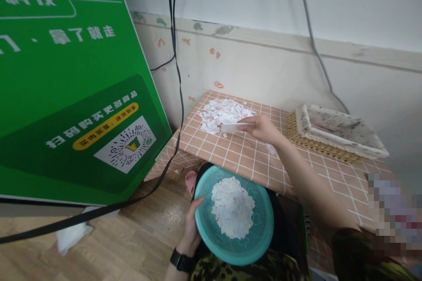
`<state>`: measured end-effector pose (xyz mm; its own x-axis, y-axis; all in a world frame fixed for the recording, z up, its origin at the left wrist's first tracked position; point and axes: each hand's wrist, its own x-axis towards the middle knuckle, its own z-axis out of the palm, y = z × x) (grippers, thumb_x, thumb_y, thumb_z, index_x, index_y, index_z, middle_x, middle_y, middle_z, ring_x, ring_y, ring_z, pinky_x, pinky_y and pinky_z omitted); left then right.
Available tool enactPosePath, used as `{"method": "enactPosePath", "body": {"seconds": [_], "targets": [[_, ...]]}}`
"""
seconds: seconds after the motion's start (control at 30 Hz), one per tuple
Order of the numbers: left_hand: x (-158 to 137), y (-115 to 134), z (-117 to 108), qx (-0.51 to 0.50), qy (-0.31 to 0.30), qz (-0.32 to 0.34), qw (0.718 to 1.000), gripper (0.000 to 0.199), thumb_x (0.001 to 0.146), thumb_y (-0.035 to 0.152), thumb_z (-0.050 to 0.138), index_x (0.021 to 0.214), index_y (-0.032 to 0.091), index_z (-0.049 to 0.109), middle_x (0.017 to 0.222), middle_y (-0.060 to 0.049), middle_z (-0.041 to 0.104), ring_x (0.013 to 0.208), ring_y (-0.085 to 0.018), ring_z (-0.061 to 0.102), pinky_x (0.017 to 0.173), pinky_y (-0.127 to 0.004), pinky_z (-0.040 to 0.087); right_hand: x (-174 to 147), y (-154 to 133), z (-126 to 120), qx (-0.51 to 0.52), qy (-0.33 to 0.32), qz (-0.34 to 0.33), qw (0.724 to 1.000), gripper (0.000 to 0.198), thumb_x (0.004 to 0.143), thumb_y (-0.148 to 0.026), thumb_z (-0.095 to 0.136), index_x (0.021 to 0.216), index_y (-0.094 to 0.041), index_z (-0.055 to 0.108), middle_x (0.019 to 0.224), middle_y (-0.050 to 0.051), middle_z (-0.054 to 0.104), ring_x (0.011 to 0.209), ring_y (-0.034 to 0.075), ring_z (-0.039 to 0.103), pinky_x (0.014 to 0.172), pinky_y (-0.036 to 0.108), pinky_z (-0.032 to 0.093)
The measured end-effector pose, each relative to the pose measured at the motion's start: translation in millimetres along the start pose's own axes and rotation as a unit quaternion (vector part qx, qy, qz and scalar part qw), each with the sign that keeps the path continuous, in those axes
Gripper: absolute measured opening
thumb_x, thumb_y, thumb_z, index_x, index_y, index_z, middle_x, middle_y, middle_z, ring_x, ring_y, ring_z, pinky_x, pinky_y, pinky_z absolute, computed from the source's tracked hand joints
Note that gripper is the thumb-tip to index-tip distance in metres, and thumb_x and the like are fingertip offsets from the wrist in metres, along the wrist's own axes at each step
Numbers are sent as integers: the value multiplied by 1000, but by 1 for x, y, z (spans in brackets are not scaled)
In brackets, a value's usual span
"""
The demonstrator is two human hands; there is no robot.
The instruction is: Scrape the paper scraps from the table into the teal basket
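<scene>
My left hand (192,221) grips the left rim of a round teal plastic sieve basket (265,224), which rests on my lap below the table edge. A heap of small white paper scraps (232,208) lies inside it. My right hand (262,128) is closed on one end of a flat white card (231,128), held over the table. The card's far end is at the near edge of a spread pile of paper scraps (220,113), white with some pink bits. Whether the card touches the scraps, I cannot tell.
The table (244,158) has a brown cloth with white grid lines. A lined wicker basket (332,149) stands on its right side, by the wall. A large green sign (82,83) is on the left, with a dark strap (176,140) hanging before it. White plastic (72,235) lies on the floor.
</scene>
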<state>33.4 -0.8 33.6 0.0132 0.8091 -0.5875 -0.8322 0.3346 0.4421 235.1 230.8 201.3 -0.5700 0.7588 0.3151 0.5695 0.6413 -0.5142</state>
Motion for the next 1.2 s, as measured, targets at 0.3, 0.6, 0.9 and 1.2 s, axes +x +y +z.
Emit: {"method": "enactPosePath", "body": {"seconds": [0.3,0.6,0.9,1.2], "targets": [[2,-1,-1,10,3,16,1000,26,72,29,64,91,12,68,80,-7,73,75,-24,66,74,-36,49,-5,1,3,-15,47,56,997,20,77,-25,59,90,-18,71,84,4,71,74,19,63,68,30,46],[-3,-2,1,3,16,-1,1000,30,69,30,65,92,11,70,78,-8,73,68,-25,67,72,-39,51,-16,-19,41,-89,146,129,977,22,78,-29,56,91,-17,70,77,7,70,66,20,61,61,30,42],[-9,27,-9,-14,72,40,996,16,67,25,66,75,13,71,69,-6,72,59,-21,65,66,-36,53,-16,-12,42,19,89,87,992,20,80,-28,55,86,-18,71,80,4,71,66,17,61,60,28,42],[-7,41,-14,-36,95,64,993,13,65,21,67,74,13,71,70,-5,73,63,-21,66,67,-34,53,-15,-14,50,87,100,60,989,22,81,-32,54,88,-18,71,84,4,71,73,19,62,64,29,45]]}}
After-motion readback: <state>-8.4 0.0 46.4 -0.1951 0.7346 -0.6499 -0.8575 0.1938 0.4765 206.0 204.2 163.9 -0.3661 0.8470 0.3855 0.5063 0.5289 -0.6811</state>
